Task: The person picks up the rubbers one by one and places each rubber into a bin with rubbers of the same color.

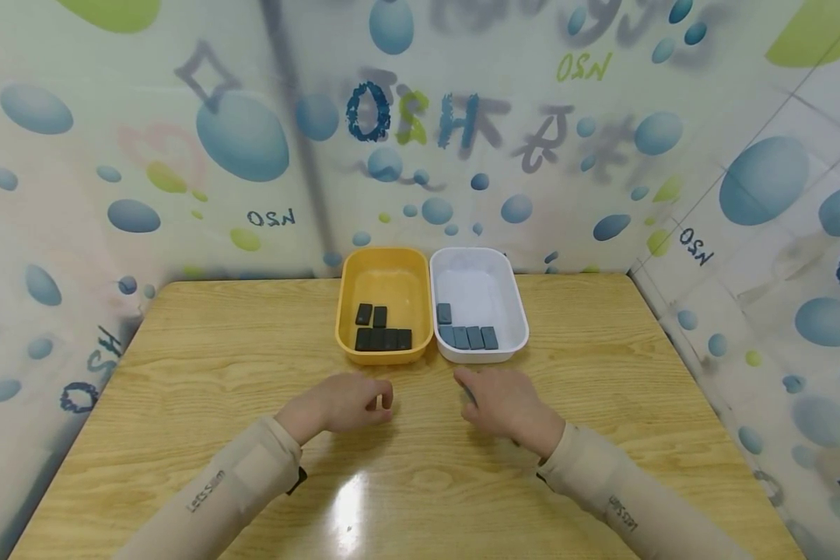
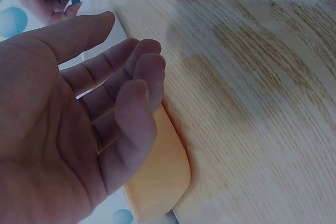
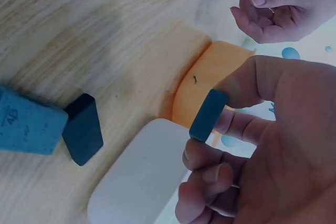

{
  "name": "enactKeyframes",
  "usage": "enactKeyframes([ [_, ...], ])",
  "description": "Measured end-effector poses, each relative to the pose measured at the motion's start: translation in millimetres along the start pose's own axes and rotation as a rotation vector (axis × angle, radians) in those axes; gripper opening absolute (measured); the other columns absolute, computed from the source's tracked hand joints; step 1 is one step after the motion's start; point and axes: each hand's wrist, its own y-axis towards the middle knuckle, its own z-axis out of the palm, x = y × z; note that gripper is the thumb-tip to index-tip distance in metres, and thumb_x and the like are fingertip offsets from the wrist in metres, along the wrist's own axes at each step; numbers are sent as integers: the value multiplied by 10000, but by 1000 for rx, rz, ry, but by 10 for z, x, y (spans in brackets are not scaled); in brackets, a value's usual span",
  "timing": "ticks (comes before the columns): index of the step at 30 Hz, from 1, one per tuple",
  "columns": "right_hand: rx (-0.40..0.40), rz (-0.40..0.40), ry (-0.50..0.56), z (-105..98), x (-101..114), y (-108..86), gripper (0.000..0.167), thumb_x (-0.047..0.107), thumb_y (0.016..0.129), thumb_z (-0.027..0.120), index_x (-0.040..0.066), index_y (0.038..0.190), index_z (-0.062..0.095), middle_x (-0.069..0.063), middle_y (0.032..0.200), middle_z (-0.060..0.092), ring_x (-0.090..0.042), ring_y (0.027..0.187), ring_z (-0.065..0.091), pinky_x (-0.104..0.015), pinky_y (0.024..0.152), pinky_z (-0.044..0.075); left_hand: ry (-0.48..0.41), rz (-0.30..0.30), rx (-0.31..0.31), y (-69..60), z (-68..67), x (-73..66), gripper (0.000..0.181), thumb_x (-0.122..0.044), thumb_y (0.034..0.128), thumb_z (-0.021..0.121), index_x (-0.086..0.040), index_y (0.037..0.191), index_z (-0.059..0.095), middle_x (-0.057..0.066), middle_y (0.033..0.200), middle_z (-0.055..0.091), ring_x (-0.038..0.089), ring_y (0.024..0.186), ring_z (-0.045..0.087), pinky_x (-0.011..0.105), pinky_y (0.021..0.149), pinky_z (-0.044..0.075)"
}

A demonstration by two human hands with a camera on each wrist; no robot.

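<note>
My right hand (image 1: 507, 404) pinches a small blue-grey rectangular block (image 3: 208, 115) between thumb and fingers, just in front of the white tub (image 1: 455, 355). Near that hand, in the right wrist view, a blue block with faint marks (image 3: 31, 121) and a dark block (image 3: 84, 132) lie on the table. My left hand (image 1: 343, 400) hovers before the yellow tub (image 1: 392, 268), fingers loosely curled and holding nothing. Several black blocks (image 1: 383, 339) lie in the yellow tub, mostly in a row at its near side. Several blue-grey blocks (image 1: 468, 337) lie in the white tub.
Both tubs stand side by side at the back of the wooden table (image 1: 217, 350), against a patterned curtain (image 1: 252, 148). Another patterned wall covering (image 1: 763, 187) borders the right side. Light glares on the table front.
</note>
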Motion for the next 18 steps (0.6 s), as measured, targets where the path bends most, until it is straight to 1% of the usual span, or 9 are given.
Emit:
enactKeyframes([
  [2,-16,1,0,-25,-1,-9,161,255,830,632,208,924,509,15,652,497,-168,583,467,-352,483,359,3,3,-1,0,-1,1,100,-353,954,612,-259,981,631,-88,782,589,89,690,529,318,678,454],
  [6,-24,10,11,-92,-10,-19,200,255,835,631,208,1016,562,16,720,531,-163,648,483,-358,513,374,5,4,-4,1,-3,-2,97,-352,954,613,-260,977,629,-90,781,586,89,689,526,317,675,450],
  [10,-15,15,13,-172,-26,-16,216,264,850,631,210,1052,580,18,746,549,-168,666,486,-349,518,371,3,0,-3,8,-3,-4,98,-356,954,611,-263,978,627,-89,781,585,92,689,527,318,672,448],
  [13,-9,12,7,-228,-34,-14,247,269,850,625,218,1088,580,27,734,551,-163,648,484,-332,511,364,4,-5,0,14,-3,-6,101,-360,954,610,-265,981,627,-87,784,586,95,692,529,319,675,450],
  [16,-22,0,3,-280,-44,-14,317,260,856,618,213,1167,579,34,714,546,-156,628,479,-316,507,350,6,-4,1,12,-1,-12,103,-361,953,612,-263,984,627,-86,793,590,96,701,530,320,682,453],
  [18,-44,-9,2,-310,-51,-16,309,248,853,621,203,1156,581,29,672,539,-156,599,471,-309,492,335,5,-1,0,9,-4,-17,104,-359,953,612,-260,984,627,-81,798,592,99,706,531,323,686,453],
])
